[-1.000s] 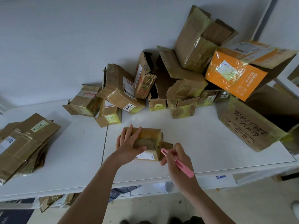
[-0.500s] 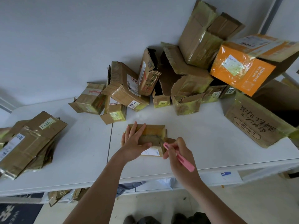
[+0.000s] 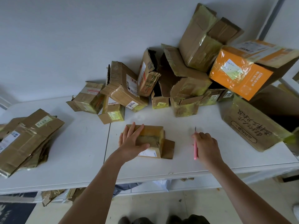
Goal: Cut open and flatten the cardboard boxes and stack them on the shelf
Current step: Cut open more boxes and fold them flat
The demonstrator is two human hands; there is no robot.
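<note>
Left hand (image 3: 131, 142) spread flat on the small open box (image 3: 152, 139), nothing visible inside; right hand (image 3: 206, 145) grips the pink cutter (image 3: 195, 149)

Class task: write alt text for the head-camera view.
Left hand presses a small brown cardboard box on the white table; right hand holds a pink craft knife beside it. Unflattened boxes are heaped behind.

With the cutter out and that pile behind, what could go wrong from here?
1. The pink cutter in the right hand has its blade out; the left hand pressing the small box could be nicked on the next cut.
2. The orange box sits tilted atop the heap and may slide down.
</note>
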